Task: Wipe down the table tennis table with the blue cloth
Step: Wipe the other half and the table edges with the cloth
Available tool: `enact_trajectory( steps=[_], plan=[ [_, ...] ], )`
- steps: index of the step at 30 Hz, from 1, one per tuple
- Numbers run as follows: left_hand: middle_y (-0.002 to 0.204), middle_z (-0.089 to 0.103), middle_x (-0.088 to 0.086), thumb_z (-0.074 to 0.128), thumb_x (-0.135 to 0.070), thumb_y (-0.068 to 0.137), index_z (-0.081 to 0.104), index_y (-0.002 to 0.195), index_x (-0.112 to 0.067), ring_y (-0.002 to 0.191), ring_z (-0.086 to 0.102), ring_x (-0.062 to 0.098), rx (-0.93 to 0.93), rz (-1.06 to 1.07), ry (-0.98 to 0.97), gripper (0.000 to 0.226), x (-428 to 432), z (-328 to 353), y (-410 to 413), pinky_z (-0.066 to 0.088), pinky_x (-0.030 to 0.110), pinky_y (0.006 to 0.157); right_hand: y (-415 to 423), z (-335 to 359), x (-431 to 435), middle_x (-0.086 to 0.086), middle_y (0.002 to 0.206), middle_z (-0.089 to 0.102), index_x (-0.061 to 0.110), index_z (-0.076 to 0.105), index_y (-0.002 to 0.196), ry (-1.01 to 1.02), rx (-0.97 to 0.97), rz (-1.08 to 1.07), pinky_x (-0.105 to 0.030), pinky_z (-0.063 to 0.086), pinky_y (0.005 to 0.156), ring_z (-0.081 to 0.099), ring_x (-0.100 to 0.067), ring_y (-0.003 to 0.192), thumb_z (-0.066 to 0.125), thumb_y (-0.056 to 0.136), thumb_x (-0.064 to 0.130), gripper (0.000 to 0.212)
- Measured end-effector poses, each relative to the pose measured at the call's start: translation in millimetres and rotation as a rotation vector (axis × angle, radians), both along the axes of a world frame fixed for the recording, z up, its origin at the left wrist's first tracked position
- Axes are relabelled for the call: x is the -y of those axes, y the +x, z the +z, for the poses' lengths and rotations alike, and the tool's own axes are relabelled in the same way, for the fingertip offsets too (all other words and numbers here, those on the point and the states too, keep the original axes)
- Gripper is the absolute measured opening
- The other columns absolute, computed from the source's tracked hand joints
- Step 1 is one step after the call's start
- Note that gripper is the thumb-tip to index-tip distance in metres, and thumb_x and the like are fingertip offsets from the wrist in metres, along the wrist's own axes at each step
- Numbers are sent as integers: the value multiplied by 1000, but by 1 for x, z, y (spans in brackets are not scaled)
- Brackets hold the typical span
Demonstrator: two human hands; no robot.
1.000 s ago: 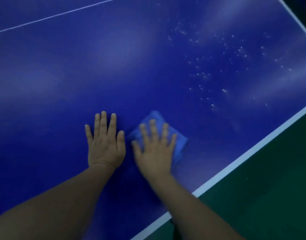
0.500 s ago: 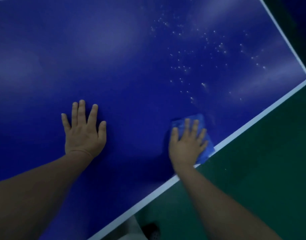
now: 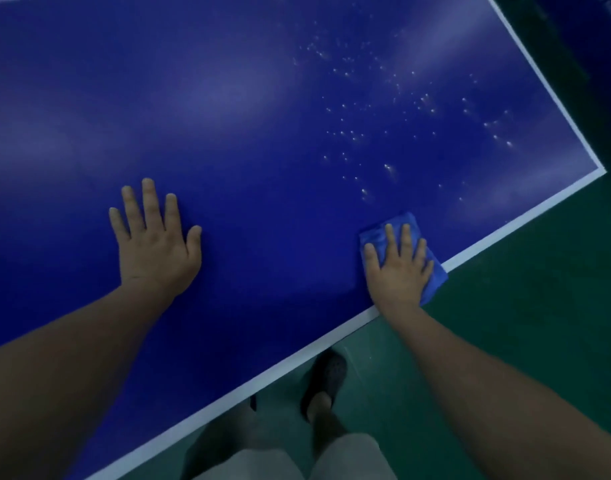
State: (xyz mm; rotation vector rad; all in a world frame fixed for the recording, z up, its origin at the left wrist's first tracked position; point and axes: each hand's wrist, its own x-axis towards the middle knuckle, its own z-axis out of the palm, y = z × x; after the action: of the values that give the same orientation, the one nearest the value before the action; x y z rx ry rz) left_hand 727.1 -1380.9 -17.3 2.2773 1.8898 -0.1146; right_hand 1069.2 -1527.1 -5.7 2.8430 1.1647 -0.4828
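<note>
Two hands down, cloth at the edge

Head view, looking down, and the table [image 3: 262,133] fills most of the shot: deep blue and glossy, with pale smears of sheen running across it. Left hand [image 3: 155,247] lies flat on the blue, palm down, fingers straight and spread. Right hand [image 3: 397,271] is well apart from it, out to the right, fingers also straight and fanned, pressing the cloth [image 3: 406,221] onto the tabletop. The cloth is a folded blue pad that shows beyond the fingertips and along the hand's outer side. Its near corner laps onto the white line [image 3: 504,233] bordering the table. Just beyond the cloth, a scatter of bright specks [image 3: 383,109] dots the blue, spreading toward the right corner [image 3: 600,172]. Droplets or dust? Cannot tell.

Now the edges. The white line runs on a diagonal from bottom left up to that corner, then turns away along the right side. Past it is green floor [image 3: 522,341], dim. Close against the near edge there is a dark shoe [image 3: 326,379] on the floor, with pale shorts [image 3: 345,455] at the bottom of the frame. Between the two hands lies a broad stretch of open blue, and more of it runs off to the left and the top.
</note>
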Motion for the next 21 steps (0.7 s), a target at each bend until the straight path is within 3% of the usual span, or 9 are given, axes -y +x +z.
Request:
enact_trajectory(
  steps=[2,5,8,10,14,17,19,21],
  plan=[
    [167,-7,15,28,-47,104,19,158,-7,154,-12,36,70,37,22,68,24,2,16,-1,60,122,-33,-7,-5,6,169,-3,39,8,160,26,28,42,-59,-1,122,-5,-30,155,18,99,67,68],
    [167,3,17,28,-45,100,23,157,-6,155,-2,34,218,46,34,69,66,1,62,2,60,123,-95,-11,11,4,168,16,36,27,157,127,3,487,-60,6,122,8,-33,154,27,100,64,64],
    [166,11,18,27,-45,98,26,156,-5,155,4,33,271,47,56,70,96,2,115,4,59,123,-66,-16,23,5,164,27,36,39,153,174,-69,812,-61,16,119,17,-30,153,37,99,64,60],
    [167,9,15,24,-47,99,25,157,-6,155,1,31,275,59,28,72,108,2,147,2,58,123,0,-17,15,5,166,23,39,35,154,146,-30,756,-61,14,119,16,-31,153,30,97,67,63],
    [169,1,10,15,-52,99,15,160,-9,155,-8,25,203,90,-39,74,111,-8,189,-2,57,124,153,-5,-12,8,169,1,43,9,159,13,41,261,-57,2,123,-3,-26,155,8,96,71,69],
    [169,3,8,14,-54,100,14,160,-12,155,-8,24,164,114,-36,73,110,-12,197,-7,54,124,157,-8,-21,3,169,2,37,8,160,79,37,52,-61,4,121,-1,-31,155,12,100,66,67],
    [169,7,8,15,-53,100,17,160,-13,156,-6,24,162,120,-29,72,110,-12,196,-7,53,124,101,-14,-12,2,169,7,35,14,160,154,59,242,-61,5,121,5,-35,154,18,100,64,67],
    [168,11,9,17,-51,100,22,159,-13,156,-3,25,148,120,-13,70,110,-13,196,-4,54,124,45,-18,15,1,168,14,33,25,159,184,9,667,-62,9,120,9,-35,154,29,100,63,66]
  ],
)
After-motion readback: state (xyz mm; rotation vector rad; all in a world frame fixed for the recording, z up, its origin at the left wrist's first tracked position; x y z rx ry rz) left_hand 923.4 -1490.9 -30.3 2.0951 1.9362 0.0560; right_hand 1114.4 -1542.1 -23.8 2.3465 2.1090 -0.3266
